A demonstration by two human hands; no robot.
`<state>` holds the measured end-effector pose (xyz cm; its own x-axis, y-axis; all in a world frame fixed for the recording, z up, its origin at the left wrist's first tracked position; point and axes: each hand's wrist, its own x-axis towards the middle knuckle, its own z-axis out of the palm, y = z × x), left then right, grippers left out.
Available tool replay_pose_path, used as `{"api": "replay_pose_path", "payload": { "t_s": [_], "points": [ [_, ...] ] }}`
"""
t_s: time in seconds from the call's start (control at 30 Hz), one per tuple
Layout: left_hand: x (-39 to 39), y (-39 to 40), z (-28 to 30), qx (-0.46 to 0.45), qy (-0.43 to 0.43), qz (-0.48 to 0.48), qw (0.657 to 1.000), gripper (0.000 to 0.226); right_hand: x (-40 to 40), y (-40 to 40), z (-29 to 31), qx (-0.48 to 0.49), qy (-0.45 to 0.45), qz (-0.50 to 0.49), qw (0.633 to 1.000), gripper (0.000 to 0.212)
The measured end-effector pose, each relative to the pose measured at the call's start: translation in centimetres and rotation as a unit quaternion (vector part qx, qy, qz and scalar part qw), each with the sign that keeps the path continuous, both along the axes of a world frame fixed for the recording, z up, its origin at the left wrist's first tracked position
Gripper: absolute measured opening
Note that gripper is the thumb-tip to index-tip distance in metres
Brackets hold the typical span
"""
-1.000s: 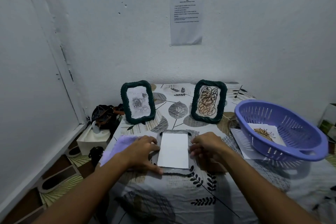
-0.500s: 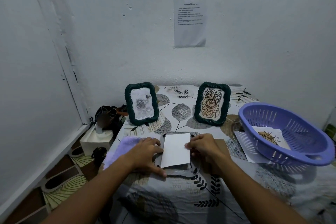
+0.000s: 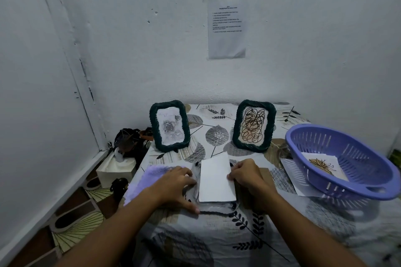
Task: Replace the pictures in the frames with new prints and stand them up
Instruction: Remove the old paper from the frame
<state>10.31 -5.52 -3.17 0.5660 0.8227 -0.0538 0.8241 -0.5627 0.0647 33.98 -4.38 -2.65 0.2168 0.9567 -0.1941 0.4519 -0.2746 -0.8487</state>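
Blank white print (image 3: 216,178) pinched by right hand (image 3: 247,176); left hand (image 3: 175,184) presses flat frame (image 3: 213,205)

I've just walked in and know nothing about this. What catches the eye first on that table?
Two dark green frames, one with a rose sketch and one with looping scribbles, stand upright at the back of the table. In front, the left hand and right hand work a white sheet lying on a flat frame. A purple basket with a print inside sits at the right.

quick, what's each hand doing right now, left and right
Left hand: open, fingers spread, pressing the flat frame down on the table.
Right hand: pinching the right edge of the white print.
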Motion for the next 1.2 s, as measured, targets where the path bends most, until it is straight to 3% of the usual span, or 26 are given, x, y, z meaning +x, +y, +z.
{"api": "replay_pose_path", "payload": {
  "t_s": [0.2, 0.3, 0.37, 0.43, 0.53, 0.57, 0.63, 0.73, 0.83, 0.9, 0.97, 1.03, 1.13, 1.2],
  "points": [
    [-0.1, 0.0, 0.0, -0.028, -0.027, 0.021, 0.999, 0.112, -0.1, 0.0, -0.4, -0.006, -0.025, 0.035, 0.999, 0.005],
    [0.5, -0.7, 0.9, -0.049, -0.125, 0.068, 0.989, 0.097, 0.0, -0.3, 0.1, -0.002, 0.033, 0.048, 0.998, 0.015],
    [1.2, -0.8, 1.3, -0.040, -0.229, 0.113, 0.966, 0.072, 0.4, -0.7, 0.9, -0.002, 0.101, 0.057, 0.993, 0.015],
    [2.3, -0.5, 1.8, -0.061, -0.367, 0.175, 0.912, 0.059, 1.1, -1.0, 1.8, 0.002, 0.149, 0.061, 0.987, 0.006],
    [4.6, 0.0, 3.0, -0.190, -0.554, 0.240, 0.774, 0.045, 2.6, -1.2, 3.3, 0.021, 0.175, 0.056, 0.983, 0.009],
    [5.6, -0.1, 3.7, -0.212, -0.587, 0.244, 0.742, 0.037, 3.1, -1.4, 3.9, 0.027, 0.180, 0.051, 0.982, 0.012],
    [7.4, 0.0, 4.7, -0.218, -0.619, 0.244, 0.714, 0.030, 4.4, -2.0, 5.1, 0.042, 0.178, 0.042, 0.982, 0.010],
    [10.2, 0.4, 5.7, -0.215, -0.634, 0.235, 0.704, 0.024, 6.7, -3.2, 7.2, 0.117, 0.088, 0.023, 0.989, 0.012],
    [13.3, 0.9, 6.1, -0.214, -0.631, 0.241, 0.705, 0.021, 10.4, -4.5, 9.3, 0.198, -0.197, -0.027, 0.960, 0.024],
    [15.2, 1.4, 5.6, -0.214, -0.623, 0.250, 0.709, 0.020, 13.4, -5.0, 9.8, 0.130, -0.362, -0.020, 0.923, 0.037],
    [17.1, 2.1, 4.5, -0.214, -0.601, 0.266, 0.722, 0.022, 15.5, -5.4, 9.1, 0.025, -0.381, 0.031, 0.924, 0.047],
    [18.9, 2.3, 3.6, -0.213, -0.572, 0.277, 0.742, 0.024, 16.1, -5.5, 8.0, -0.024, -0.336, 0.071, 0.939, 0.039],
    [21.9, 2.4, 2.5, -0.227, -0.547, 0.283, 0.755, 0.018, 16.8, -5.0, 7.2, 0.002, -0.316, 0.073, 0.946, 0.026],
    [23.7, 2.3, 2.0, -0.249, -0.553, 0.288, 0.741, 0.015, 17.3, -5.0, 8.0, 0.016, -0.310, 0.055, 0.949, 0.029]
  ]
}}
